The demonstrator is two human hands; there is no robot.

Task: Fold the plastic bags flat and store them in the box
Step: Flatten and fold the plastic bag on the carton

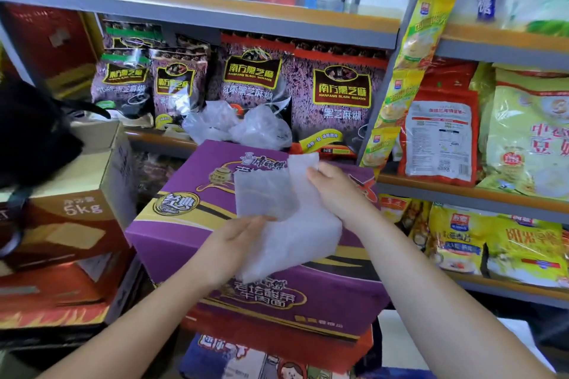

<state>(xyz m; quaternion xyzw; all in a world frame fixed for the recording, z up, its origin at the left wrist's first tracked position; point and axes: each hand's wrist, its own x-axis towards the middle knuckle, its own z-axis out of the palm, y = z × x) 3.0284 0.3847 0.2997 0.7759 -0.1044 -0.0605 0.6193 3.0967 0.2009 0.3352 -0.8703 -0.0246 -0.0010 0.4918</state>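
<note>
translucent white plastic bag (286, 218), partly folded w/ one flap doubled over, held up above closed purple box (191, 224), while crumpled clear bags (240, 126) sit heaped at box's 12 o'clock edge, touching it.

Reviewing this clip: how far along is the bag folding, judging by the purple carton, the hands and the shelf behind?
Done: nothing visibly stored; the purple carton looks closed and no folded bags show. In hand: both hands, left hand and right hand, hold one white plastic bag partly folded above the carton. Left: finishing that fold, then the crumpled clear bags lying behind the carton, and putting everything away.
</note>
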